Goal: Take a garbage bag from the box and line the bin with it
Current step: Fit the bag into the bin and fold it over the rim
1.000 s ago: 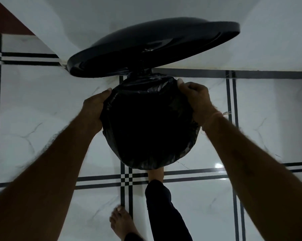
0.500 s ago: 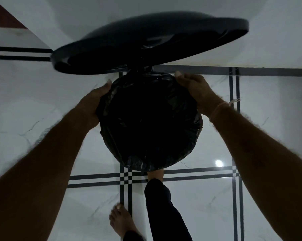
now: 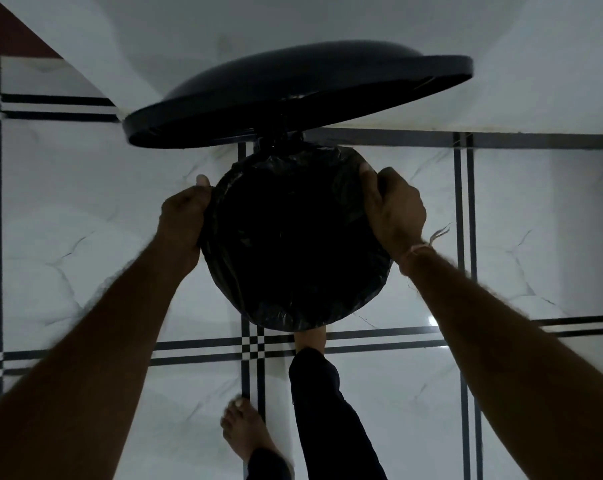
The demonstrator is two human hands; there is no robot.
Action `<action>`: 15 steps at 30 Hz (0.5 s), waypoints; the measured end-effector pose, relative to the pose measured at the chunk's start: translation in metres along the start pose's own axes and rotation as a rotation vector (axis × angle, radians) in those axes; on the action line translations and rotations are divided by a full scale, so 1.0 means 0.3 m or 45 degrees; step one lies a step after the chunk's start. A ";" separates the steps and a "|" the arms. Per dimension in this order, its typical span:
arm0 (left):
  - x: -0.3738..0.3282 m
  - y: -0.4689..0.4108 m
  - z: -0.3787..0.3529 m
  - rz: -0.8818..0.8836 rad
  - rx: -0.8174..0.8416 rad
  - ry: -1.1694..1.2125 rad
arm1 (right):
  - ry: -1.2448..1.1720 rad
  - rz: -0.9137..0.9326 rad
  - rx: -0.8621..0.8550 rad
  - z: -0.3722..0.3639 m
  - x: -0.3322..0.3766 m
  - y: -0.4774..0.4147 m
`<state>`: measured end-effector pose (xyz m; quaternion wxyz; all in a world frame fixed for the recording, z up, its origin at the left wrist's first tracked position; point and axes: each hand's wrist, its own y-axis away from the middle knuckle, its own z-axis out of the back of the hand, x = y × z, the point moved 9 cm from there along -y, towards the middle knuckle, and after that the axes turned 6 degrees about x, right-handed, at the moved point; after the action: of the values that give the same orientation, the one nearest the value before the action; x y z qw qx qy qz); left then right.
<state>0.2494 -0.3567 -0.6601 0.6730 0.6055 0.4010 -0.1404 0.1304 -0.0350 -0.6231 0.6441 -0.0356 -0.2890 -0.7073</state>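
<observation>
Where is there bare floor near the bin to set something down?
Bare floor lies left of the bin, beyond the left hand, and right of it, past the right hand. Crowded: behind, under the raised lid, and in front, by the feet.

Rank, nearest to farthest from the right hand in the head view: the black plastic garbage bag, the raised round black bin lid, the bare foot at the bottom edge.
1. Black plastic garbage bag: gripped by the right hand at its edge.
2. Raised round black bin lid: above, tilted open.
3. Bare foot: farthest, at the bottom edge.
</observation>
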 end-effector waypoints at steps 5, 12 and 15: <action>-0.055 0.033 -0.029 -0.205 -0.176 -0.454 | -0.233 -0.011 0.138 -0.053 0.005 -0.007; -0.016 0.027 -0.048 -0.070 -0.124 -0.290 | -0.895 -0.136 0.455 -0.105 -0.038 -0.016; 0.008 0.067 -0.012 -0.019 -0.201 -0.138 | -0.888 -0.185 0.353 -0.076 -0.071 0.027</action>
<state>0.2632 -0.3481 -0.6476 0.7383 0.5390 0.3782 -0.1460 0.1487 -0.0265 -0.6480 0.4539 -0.1662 -0.5856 -0.6507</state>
